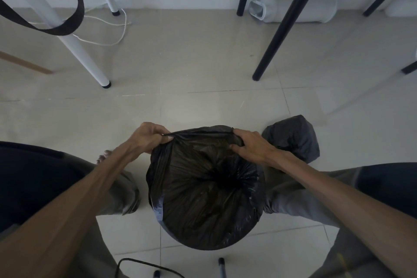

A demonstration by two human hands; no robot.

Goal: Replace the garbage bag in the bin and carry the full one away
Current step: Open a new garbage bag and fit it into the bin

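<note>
A black garbage bag lines a round bin on the floor between my legs; the bin itself is almost wholly hidden under the plastic. My left hand pinches the bag's far rim at the left. My right hand grips the same rim at the right, and the edge is stretched taut between them. The bag's inside looks dark and gathered toward the middle. A second dark bag, bulging and closed, lies on the tiles just right of my right hand.
White table legs stand at the far left and black legs at the far right. A white cable loops on the floor. A white bin lies on its side by the wall. A black strap hangs at upper left.
</note>
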